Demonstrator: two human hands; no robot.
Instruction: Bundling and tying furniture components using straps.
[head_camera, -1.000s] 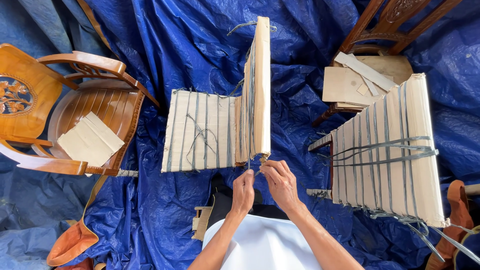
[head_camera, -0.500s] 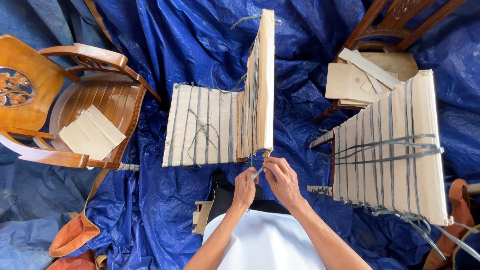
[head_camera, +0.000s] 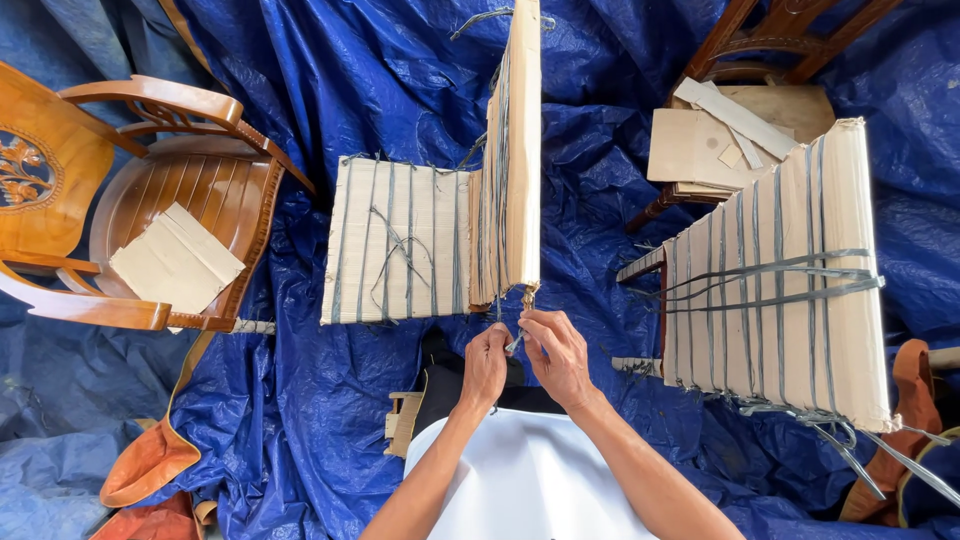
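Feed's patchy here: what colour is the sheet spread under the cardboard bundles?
Blue: a crinkled blue tarpaulin covers the floor, clearest in the head view.

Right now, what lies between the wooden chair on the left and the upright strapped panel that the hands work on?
In the head view, a flat strapped panel lies there on the blue tarp, beside the wooden chair and meeting the upright panel.

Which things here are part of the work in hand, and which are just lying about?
In hand:
- left hand and right hand, pinching a grey strap end
- upright cardboard-wrapped panel the strap runs up to
- flat strapped panel joined to it

Lying about:
- strapped bundle on the right
- wooden chair holding folded cardboard
- cardboard scraps on the far chair
- blue tarp
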